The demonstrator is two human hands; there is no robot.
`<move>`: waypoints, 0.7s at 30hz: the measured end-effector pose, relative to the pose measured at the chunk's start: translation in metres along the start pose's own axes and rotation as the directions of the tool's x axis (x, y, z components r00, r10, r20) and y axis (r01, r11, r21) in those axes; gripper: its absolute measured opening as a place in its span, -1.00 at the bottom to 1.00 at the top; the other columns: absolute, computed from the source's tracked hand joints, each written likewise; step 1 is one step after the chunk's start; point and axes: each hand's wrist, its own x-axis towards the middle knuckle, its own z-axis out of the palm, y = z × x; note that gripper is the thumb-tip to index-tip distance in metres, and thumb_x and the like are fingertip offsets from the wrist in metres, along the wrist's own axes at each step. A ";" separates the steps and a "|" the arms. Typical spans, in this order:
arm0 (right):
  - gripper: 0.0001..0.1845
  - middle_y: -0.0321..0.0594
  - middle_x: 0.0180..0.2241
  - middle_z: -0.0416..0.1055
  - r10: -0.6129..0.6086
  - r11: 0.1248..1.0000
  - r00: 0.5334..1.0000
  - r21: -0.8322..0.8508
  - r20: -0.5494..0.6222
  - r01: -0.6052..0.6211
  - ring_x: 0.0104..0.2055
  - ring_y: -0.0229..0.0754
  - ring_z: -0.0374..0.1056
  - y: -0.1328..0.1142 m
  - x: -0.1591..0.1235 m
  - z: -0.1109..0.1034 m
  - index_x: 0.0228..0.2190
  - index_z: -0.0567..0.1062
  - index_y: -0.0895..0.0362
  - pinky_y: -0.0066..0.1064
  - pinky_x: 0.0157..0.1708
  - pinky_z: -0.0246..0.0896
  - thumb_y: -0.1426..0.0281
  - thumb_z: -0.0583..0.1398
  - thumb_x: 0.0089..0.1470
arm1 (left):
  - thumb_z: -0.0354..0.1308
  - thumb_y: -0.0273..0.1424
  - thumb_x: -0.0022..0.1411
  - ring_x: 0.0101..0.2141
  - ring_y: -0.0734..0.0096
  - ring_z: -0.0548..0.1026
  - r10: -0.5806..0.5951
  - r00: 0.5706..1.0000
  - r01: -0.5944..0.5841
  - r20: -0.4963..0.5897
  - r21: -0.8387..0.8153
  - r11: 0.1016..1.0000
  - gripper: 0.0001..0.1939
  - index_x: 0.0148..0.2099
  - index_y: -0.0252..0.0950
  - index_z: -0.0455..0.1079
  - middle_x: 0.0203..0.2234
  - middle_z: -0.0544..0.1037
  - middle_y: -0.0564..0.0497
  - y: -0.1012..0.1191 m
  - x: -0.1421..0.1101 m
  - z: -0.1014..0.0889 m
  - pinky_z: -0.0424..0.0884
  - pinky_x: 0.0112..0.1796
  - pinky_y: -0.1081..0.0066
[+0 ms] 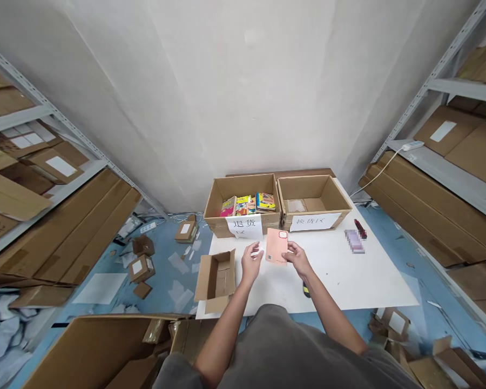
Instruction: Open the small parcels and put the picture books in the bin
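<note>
Above the white table I hold a thin pink booklet [276,246] by its right edge, pinched between the thumb and fingers of my right hand [297,258]. A red-framed label sits in its top right corner and a small barcode at its lower left. Just left of it, my left hand [251,262] is raised with fingers apart and curved, apparently not touching it. Behind the booklet stands a cardboard box [214,220] with colourful books [243,205] inside and a handwritten paper sign on its front. An opened small carton [222,275] lies beside my left forearm.
A second signed cardboard box [314,202] stands at the back right. A yellow-and-black tool [306,290] lies near my right wrist; a red-and-black item [360,229] is further right. Shelves with cartons flank both sides. Small boxes [141,267] and scraps litter the blue floor.
</note>
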 end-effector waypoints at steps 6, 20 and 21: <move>-0.31 -0.06 0.28 0.33 -0.107 0.984 0.952 -0.110 0.287 0.144 0.24 0.13 0.35 -0.012 -0.001 -0.002 0.11 0.53 -0.05 -0.12 0.01 0.44 0.25 0.46 -0.09 | 0.33 -0.14 0.23 0.19 0.04 0.45 0.079 0.979 -0.046 0.189 -0.177 0.983 -0.33 0.33 -0.19 0.34 0.23 0.47 -0.18 0.017 -0.009 0.022 0.46 0.13 0.11; -0.36 -0.15 -0.15 0.61 0.031 0.999 1.000 0.034 0.005 -0.031 -0.22 -0.01 0.55 -0.019 0.014 -0.035 -0.05 0.50 0.01 -0.24 -0.27 0.45 0.16 0.50 -0.19 | 0.47 -0.24 0.02 -0.10 0.24 0.60 -0.151 0.943 0.220 0.297 -0.214 0.952 -0.23 0.29 -0.19 0.40 0.03 0.57 -0.15 0.013 0.007 0.018 0.54 -0.15 0.32; -0.34 -0.16 -0.17 0.61 0.029 0.998 1.000 0.055 -0.001 -0.029 -0.21 -0.01 0.55 -0.020 0.019 -0.035 -0.03 0.49 0.01 -0.23 -0.26 0.45 0.16 0.49 -0.18 | 0.48 -0.26 0.01 -0.12 0.25 0.60 -0.157 0.945 0.224 0.285 -0.220 0.949 -0.23 0.28 -0.19 0.41 0.01 0.57 -0.14 0.011 0.009 0.017 0.54 -0.15 0.32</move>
